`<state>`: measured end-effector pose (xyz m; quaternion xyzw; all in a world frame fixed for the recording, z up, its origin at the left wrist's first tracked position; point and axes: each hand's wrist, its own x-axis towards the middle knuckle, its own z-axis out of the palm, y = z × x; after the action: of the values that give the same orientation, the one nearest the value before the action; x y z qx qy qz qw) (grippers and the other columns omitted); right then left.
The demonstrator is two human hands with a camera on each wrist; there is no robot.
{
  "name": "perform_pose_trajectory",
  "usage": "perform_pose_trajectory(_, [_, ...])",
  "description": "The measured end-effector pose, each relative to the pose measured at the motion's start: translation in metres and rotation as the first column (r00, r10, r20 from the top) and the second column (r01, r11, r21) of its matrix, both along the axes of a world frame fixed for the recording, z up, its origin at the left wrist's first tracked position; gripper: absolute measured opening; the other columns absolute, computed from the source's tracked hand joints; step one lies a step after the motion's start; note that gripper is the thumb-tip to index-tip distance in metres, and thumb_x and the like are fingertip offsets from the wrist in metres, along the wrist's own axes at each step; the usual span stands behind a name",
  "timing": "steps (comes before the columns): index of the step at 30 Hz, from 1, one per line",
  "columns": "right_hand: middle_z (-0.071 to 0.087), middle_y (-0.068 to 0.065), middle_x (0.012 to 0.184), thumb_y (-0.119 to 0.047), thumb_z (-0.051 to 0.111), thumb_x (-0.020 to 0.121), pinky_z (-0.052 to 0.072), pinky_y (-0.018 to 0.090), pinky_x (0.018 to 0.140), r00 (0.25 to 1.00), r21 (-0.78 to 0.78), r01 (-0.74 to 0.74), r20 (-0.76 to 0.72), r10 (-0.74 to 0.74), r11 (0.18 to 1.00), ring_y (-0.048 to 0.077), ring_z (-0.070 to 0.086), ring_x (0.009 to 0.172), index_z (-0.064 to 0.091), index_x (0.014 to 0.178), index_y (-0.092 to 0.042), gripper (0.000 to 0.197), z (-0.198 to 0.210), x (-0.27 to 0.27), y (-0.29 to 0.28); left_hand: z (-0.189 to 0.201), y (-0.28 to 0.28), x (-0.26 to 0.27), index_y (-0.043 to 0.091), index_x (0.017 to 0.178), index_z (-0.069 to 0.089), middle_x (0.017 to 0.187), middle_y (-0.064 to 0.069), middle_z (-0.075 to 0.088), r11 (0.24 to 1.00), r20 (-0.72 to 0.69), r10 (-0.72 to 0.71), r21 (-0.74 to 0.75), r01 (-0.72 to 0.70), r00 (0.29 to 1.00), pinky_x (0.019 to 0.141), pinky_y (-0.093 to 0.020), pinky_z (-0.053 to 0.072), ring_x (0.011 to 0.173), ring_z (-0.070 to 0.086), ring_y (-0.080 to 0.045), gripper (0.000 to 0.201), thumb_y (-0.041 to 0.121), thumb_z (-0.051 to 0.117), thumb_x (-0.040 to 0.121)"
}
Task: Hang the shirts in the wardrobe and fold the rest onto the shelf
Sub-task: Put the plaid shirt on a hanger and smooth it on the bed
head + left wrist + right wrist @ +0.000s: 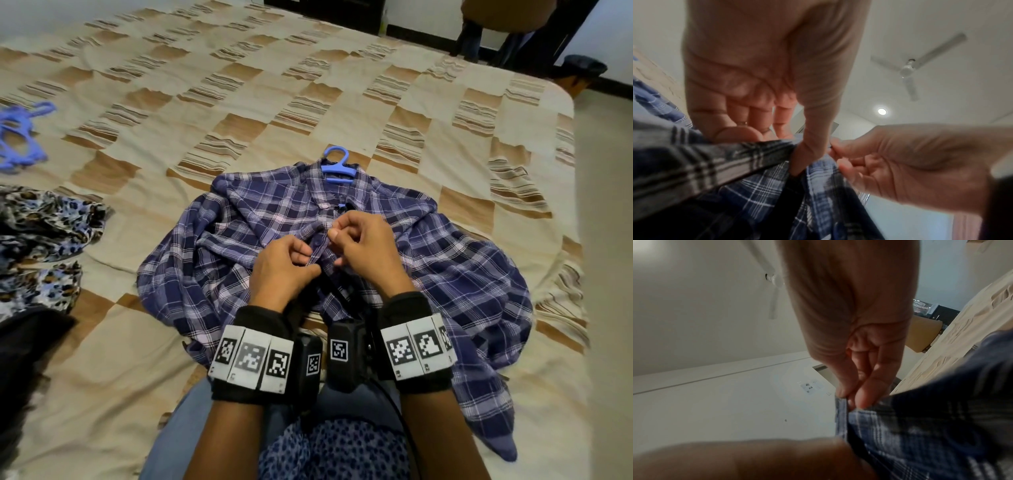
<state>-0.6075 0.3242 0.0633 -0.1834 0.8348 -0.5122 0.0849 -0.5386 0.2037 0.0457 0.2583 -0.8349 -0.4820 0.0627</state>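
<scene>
Lying flat near the bed's [428, 113] front edge, already on a blue hanger [337, 168]: plaid shirt [445, 260], both plackets being pinched at a button by left hand [284, 270] and right hand [368, 250]. Possibly slipping from the grip if pulled, or the hanger sliding out on lifting. Leaving free bed beyond; patterned clothes [44, 222] well apart, left.

Black wristbands [251, 346] w/ white marker tags, jeans [178, 438], blue-spotted top [335, 448].

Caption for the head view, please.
Both hands, left hand and right hand, pinch plaid shirt placket on blue hanger.
</scene>
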Motion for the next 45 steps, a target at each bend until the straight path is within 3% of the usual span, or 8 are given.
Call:
perform_pose_trajectory(13, [0.064, 0.007, 0.094, 0.002, 0.060, 0.083, 0.053, 0.036, 0.083, 0.980, 0.567, -0.168, 0.182, 0.077, 0.806, 0.023, 0.063, 0.085, 0.064, 0.083, -0.012, 0.014, 0.008, -0.007, 0.034, 0.007, 0.006, 0.011, 0.022, 0.086, 0.069, 0.088, 0.001, 0.067, 0.977, 0.053, 0.050, -0.209, -0.038, 0.997, 0.077, -0.029, 0.048, 0.089, 0.062, -0.020, 0.008, 0.015, 0.067, 0.081])
perform_pose_trajectory(19, [0.064, 0.012, 0.083, 0.012, 0.051, 0.075, 0.032, 0.022, 0.066, 0.922, 0.156, 0.306, -0.295, -0.251, 0.939, 0.029, 0.060, 0.085, 0.067, 0.086, -0.004, 0.025, 0.076, -0.040, 0.075, 0.072, 0.006, -0.012, 0.012, 0.092, 0.069, 0.100, -0.009, 0.069, 0.910, 0.033, 0.026, -0.414, -0.010, 0.999, 0.084, -0.034, 0.047, 0.098, 0.062, -0.027, 0.009, 0.011, 0.063, 0.085])
perform_pose_trajectory(23, [0.060, 0.003, 0.083, 0.006, 0.058, 0.081, 0.039, 0.017, 0.070, 0.766, -0.154, 0.341, -0.526, -0.369, 0.927, 0.018, 0.058, 0.079, 0.061, 0.096, -0.006, 0.020, 0.150, -0.057, 0.081, 0.146, -0.006, -0.045, 0.009, 0.088, 0.071, 0.090, -0.012, 0.070, 0.899, -0.402, -0.002, -0.402, -0.174, 0.916, 0.081, -0.035, 0.051, 0.089, 0.065, -0.028, 0.014, 0.000, 0.065, 0.079])
perform_pose_trajectory(26, [0.057, 0.000, 0.084, 0.001, 0.057, 0.085, 0.037, 0.016, 0.072, 0.668, -0.209, 0.315, -0.645, -0.372, 0.926, 0.012, 0.052, 0.078, 0.059, 0.096, -0.006, 0.013, 0.163, -0.049, 0.072, 0.135, -0.004, -0.039, 0.004, 0.075, 0.066, 0.077, -0.014, 0.063, 0.909, -0.273, -0.109, -0.416, -0.015, 0.956, 0.067, -0.028, 0.041, 0.076, 0.058, -0.022, 0.010, 0.005, 0.076, 0.073])
perform_pose_trajectory(29, [0.063, 0.014, 0.085, -0.002, 0.055, 0.084, 0.033, 0.026, 0.067, 0.827, 0.189, 0.125, -0.562, 0.003, 0.974, 0.022, 0.054, 0.079, 0.061, 0.089, -0.001, 0.007, 0.105, -0.043, 0.065, 0.089, -0.006, -0.027, 0.013, 0.054, 0.049, 0.063, -0.011, 0.050, 0.928, 0.014, -0.231, -0.298, 0.224, 0.973, 0.059, -0.027, 0.029, 0.066, 0.049, -0.017, 0.035, 0.014, 0.077, 0.076])
perform_pose_trajectory(32, [0.063, 0.015, 0.087, -0.008, 0.062, 0.086, 0.033, 0.025, 0.067, 0.945, 0.562, -0.151, -0.158, 0.285, 0.813, 0.021, 0.055, 0.082, 0.065, 0.085, -0.003, 0.006, 0.047, -0.045, 0.074, 0.080, -0.024, -0.033, 0.014, 0.049, 0.047, 0.055, -0.007, 0.047, 0.881, 0.141, -0.285, -0.351, 0.317, 0.948, 0.060, -0.027, 0.032, 0.061, 0.048, -0.018, 0.041, 0.017, 0.073, 0.080])
perform_pose_trajectory(38, [0.046, 0.002, 0.058, 0.003, 0.059, 0.087, 0.037, 0.024, 0.053, 0.992, 0.036, -0.124, -0.025, 0.125, 0.992, 0.009, 0.042, 0.049, 0.048, 0.084, -0.015, 0.021, 0.056, -0.047, 0.065, 0.132, -0.099, -0.030, 0.008, 0.070, 0.064, 0.040, 0.014, 0.055, 0.825, 0.212, -0.386, -0.355, 0.439, 0.898, 0.049, -0.017, 0.042, 0.038, 0.048, 0.006, 0.012, 0.005, 0.074, 0.077])
perform_pose_trajectory(45, [0.059, -0.002, 0.065, 0.019, 0.042, 0.082, 0.040, 0.009, 0.057, 0.951, -0.099, -0.205, -0.254, 0.174, 0.974, 0.000, 0.052, 0.055, 0.060, 0.070, -0.010, 0.036, 0.123, -0.039, 0.007, 0.240, -0.152, -0.017, 0.007, 0.083, 0.068, 0.072, -0.009, 0.064, 0.718, 0.191, -0.313, -0.594, 0.363, 0.930, 0.053, -0.017, 0.047, 0.065, 0.060, -0.016, 0.009, 0.014, 0.074, 0.078])
